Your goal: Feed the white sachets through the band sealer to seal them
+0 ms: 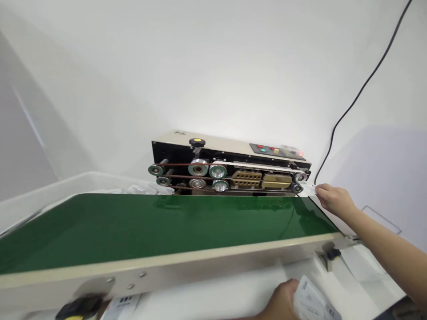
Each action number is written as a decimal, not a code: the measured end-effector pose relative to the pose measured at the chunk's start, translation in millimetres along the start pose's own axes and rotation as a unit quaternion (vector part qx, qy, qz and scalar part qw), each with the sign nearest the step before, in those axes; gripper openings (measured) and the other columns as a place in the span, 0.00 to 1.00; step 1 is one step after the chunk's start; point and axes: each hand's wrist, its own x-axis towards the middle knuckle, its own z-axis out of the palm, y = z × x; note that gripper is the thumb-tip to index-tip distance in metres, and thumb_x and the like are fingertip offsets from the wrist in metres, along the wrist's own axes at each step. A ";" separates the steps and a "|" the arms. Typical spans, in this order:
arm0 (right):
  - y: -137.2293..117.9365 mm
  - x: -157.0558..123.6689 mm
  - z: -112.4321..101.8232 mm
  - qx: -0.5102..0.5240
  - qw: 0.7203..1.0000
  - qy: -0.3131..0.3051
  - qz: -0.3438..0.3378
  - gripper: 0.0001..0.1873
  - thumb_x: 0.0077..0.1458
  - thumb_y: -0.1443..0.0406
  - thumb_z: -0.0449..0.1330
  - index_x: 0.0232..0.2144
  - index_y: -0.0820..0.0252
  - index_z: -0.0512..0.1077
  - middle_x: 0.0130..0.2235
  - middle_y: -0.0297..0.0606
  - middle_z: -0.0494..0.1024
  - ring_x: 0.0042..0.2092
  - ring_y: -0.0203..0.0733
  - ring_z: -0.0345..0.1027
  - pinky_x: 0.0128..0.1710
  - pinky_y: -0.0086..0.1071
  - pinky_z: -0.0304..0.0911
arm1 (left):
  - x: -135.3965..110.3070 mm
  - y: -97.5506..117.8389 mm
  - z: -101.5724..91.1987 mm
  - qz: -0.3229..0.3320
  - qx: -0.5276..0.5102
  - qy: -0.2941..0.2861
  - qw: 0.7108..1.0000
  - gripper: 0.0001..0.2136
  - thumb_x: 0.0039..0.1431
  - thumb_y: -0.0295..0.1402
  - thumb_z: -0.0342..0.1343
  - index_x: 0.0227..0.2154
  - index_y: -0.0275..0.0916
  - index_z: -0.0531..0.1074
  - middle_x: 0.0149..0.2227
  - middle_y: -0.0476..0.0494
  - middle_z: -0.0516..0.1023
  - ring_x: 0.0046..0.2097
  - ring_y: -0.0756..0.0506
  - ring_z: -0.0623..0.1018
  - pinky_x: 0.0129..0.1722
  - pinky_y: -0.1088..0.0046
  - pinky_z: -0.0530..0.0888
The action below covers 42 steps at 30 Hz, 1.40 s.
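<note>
A band sealing machine [230, 171] with pulleys, belts and brass blocks stands behind a green conveyor belt [187, 226]. At its right end my right hand [335, 201] pinches the edge of a small white packet [308, 190], whose left side meets the end rollers. Low in the view, in front of the conveyor, my left hand [283, 300] grips a white printed pouch [315, 301]. Its fingers are partly hidden behind the pouch, and I cannot tell whether it is a single one.
A white bin [95, 180] with several white packets [143, 190] sits past the conveyor's left end. Black knobs [80, 306] jut from its front. A black cable [353, 102] runs down the wall. Another printed packet [122, 307] lies below the conveyor.
</note>
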 end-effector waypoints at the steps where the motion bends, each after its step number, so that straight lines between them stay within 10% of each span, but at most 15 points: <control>1: -0.7 1.1 -0.1 0.002 1.000 0.003 -0.006 0.13 0.52 0.70 0.49 0.27 0.60 0.74 0.38 0.39 0.78 0.24 0.33 0.66 0.20 0.27 0.43 | 0.0 -0.2 0.1 -0.001 -0.002 0.001 1.000 0.28 0.24 0.22 0.64 0.38 0.33 0.71 0.38 0.43 0.80 0.47 0.33 0.75 0.47 0.54 0.69; 36: -60.5 28.3 -26.9 0.139 0.985 0.072 -0.068 0.08 0.55 0.64 0.52 0.36 0.59 0.69 0.40 0.39 0.76 0.36 0.39 0.71 0.27 0.29 0.61 | -12.7 18.7 12.2 -0.059 -0.017 0.021 0.998 0.27 0.20 0.20 0.64 0.32 0.37 0.69 0.30 0.51 0.77 0.37 0.42 0.77 0.42 0.60 0.69; 42: -69.2 10.6 -66.7 0.174 0.970 0.165 -0.025 0.08 0.54 0.64 0.55 0.36 0.59 0.71 0.36 0.39 0.78 0.35 0.40 0.72 0.29 0.29 0.63 | -14.2 18.6 14.5 -0.053 -0.034 0.026 0.998 0.24 0.23 0.19 0.64 0.30 0.37 0.67 0.27 0.52 0.77 0.30 0.47 0.75 0.33 0.70 0.70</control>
